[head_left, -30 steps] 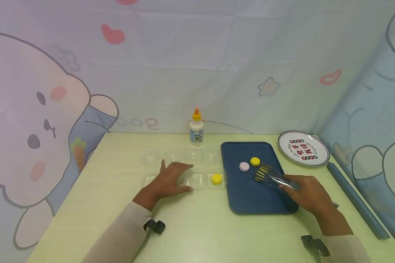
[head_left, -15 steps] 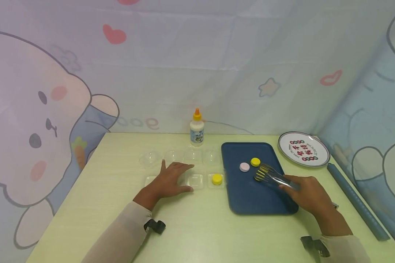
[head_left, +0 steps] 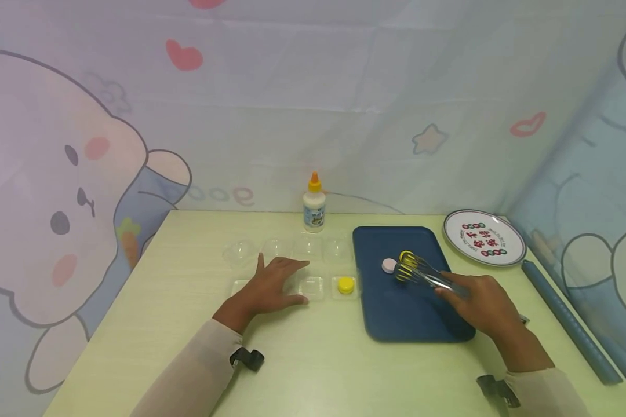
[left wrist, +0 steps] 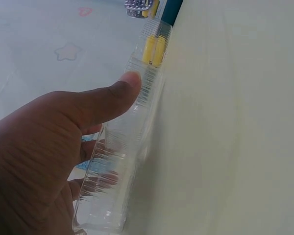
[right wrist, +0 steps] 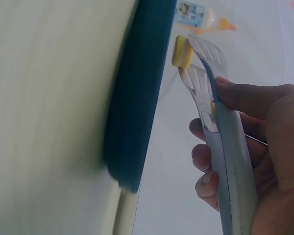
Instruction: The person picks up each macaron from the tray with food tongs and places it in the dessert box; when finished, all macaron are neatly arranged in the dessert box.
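My left hand (head_left: 271, 286) straddles the base of a clear plastic box (head_left: 312, 288), thumb at the near edge and fingers behind; in the left wrist view the fingers show through the clear wall. One yellow macaron (head_left: 346, 285) sits in its rightmost compartment. My right hand (head_left: 484, 304) grips metal tongs (right wrist: 225, 147) with slotted, fork-like ends. Pinched between those ends is another yellow macaron (right wrist: 182, 52), held over the dark blue tray (head_left: 422, 318). A pale pink macaron (head_left: 389, 266) lies on the tray, and a further yellow macaron (head_left: 406, 255) is partly hidden behind the tongs.
The box's clear lid (head_left: 308, 249) lies opened toward the back. Behind it stands a glue-type bottle (head_left: 314, 209) with an orange tip. A printed white plate (head_left: 484, 237) is right of the tray, and a long dark blue roll (head_left: 568, 318) lies along the table's right edge.
The tongs have shifted slightly left and up with the yellow macaron between their ends, and now overlap the rear yellow macaron in the head view. The left hand stays in place.
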Tool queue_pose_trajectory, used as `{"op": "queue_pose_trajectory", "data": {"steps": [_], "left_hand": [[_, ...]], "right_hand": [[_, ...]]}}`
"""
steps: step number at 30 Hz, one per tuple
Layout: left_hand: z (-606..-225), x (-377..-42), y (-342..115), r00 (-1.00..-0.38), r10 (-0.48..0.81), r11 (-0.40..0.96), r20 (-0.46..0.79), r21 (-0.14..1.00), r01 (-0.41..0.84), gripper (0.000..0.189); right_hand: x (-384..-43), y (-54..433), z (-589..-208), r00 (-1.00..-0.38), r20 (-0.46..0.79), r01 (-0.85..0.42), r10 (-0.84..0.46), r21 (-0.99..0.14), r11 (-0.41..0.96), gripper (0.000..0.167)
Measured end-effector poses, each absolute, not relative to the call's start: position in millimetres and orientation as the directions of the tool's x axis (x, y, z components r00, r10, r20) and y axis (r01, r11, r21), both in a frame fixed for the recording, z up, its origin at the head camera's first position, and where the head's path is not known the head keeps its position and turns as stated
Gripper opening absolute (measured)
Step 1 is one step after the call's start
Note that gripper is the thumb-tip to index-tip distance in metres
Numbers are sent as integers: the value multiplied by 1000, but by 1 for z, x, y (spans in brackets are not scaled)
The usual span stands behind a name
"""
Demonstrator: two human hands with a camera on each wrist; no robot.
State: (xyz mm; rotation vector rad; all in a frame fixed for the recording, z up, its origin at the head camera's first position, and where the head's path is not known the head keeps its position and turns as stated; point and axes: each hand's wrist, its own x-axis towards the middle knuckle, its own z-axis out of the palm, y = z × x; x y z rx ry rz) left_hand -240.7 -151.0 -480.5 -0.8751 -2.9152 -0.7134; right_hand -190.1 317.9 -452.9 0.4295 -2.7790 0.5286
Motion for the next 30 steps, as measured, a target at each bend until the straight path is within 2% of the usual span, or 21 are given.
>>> {"op": "queue_pose_trajectory", "data": {"steps": [12,20,30], "left_hand": [[-480,-242,-149,-840,523,740,143,414,530,83],[-479,-241,-150,-843,521,740,139,420,526,83],[-479,-241,-149,-844,519,744,138,413,525,84]], "right_hand": [[-199,290,-452,-857,394,-449,-333,-252,857,41],[-206,257,-444,-811,440,-531,-386,-277,801,42],[-211,219,-442,-789,426,-577,-442,-271,770,41]]}}
